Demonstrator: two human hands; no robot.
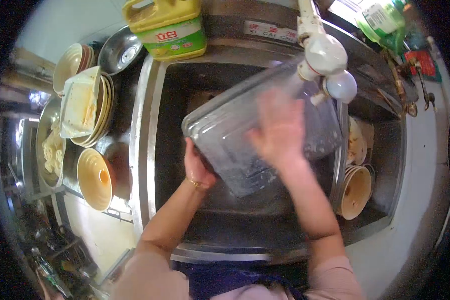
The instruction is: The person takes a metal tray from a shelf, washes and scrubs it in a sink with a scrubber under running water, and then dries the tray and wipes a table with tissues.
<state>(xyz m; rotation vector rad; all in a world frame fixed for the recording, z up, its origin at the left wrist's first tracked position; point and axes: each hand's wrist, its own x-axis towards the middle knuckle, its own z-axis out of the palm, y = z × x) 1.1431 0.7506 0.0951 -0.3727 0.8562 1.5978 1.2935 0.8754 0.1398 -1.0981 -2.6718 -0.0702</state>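
Note:
Over the sink basin point(245, 227), a large clear plastic tub point(225, 130) is tilted, its base toward me and marked with whitish suds or drops. My left hand point(201, 167) grips the tub's lower left edge, some of its fingers hidden behind it. Blurred by motion, my right hand point(280, 127) lies flat against the tub's base with thumb apart and no object visible in it. White tap spouts point(325, 55) hang just above the tub's upper right corner.
On the left counter are stacked bowls point(107, 107) with a stained square dish point(80, 102) on top, a single bowl point(95, 180) and a metal bowl point(121, 50). A yellow detergent jug point(167, 35) stands behind the sink. More bowls point(356, 192) sit in the right basin.

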